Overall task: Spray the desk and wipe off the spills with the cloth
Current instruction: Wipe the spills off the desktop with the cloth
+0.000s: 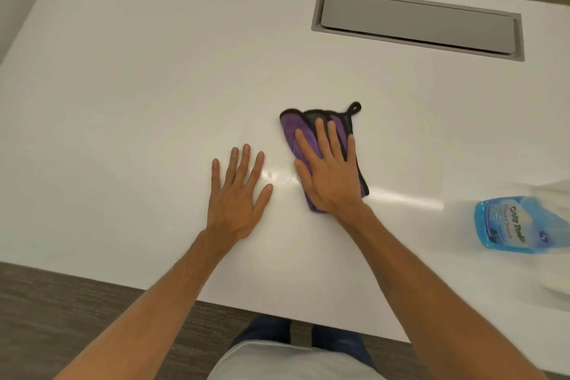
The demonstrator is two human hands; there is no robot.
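Under both sets of fingers spreads the white desk (129, 102), the largest thing in view, with a faint wet sheen between the two hands. Well beyond the fingertips, toward the far right, a grey hatch (416, 23) sits flush in the desktop. Off to the right of the right hand's little finger, well apart from it, a blue spray bottle (505, 225) lies on its side at the frame's edge. Directly beneath the right hand (330, 176) is the folded purple cloth (293, 133), black-edged, its hanging loop poking out past the fingertips; the fingers lie flat and spread, pressing it down without gripping. Just beside it, the left hand (237, 197) rests palm-down, fingers splayed, holding nothing.
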